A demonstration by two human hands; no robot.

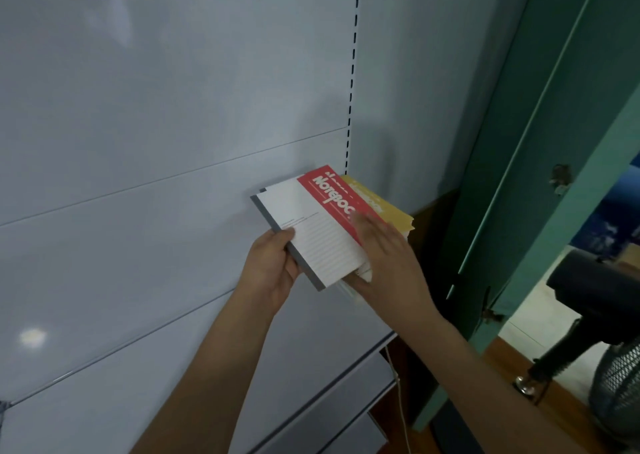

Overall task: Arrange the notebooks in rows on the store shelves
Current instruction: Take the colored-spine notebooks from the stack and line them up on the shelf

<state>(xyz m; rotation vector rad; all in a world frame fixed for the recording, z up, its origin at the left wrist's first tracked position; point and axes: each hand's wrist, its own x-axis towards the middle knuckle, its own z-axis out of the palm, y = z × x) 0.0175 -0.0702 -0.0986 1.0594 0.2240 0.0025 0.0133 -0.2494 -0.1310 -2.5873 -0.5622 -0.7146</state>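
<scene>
Left hand [273, 266] grips red-and-white notebook [311, 225]; right hand [388, 259] fingers [367, 225] lie straight, pressed together atop it, beside yellow notebook [388, 208] on shelf [138, 246].

A smooth, faintly glossy painted metal finish is shown by the pale grey shelf [138, 246], with a light spot reflected at the lower left of the frame. A matt paper cover in red and white is seen on the notebook [318, 225], and yellow paper on the notebook beneath [391, 211]. Polished wood is suggested by the brown floor [561, 415] at the lower right, beside a wire-mesh fan [620, 388].
</scene>
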